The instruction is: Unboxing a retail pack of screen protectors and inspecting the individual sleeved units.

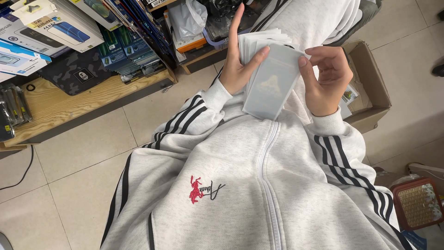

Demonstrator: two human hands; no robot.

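My left hand (238, 69) grips the stack of flat grey packets (268, 78) above my lap; my right hand's (326, 78) fingers pinch the front packet. Cardboard box (370, 78) sits just right, wooden shelf (69, 99) left.

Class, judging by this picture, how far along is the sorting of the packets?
Done: cannot tell; no finished pile shows. In hand: the left hand grips a thick stack while the right hand pinches the front packet. Left: the stack, which looks thick.

Bright even indoor light, soft faint shadows, sharp focus throughout, slight wide-angle stretch at edges
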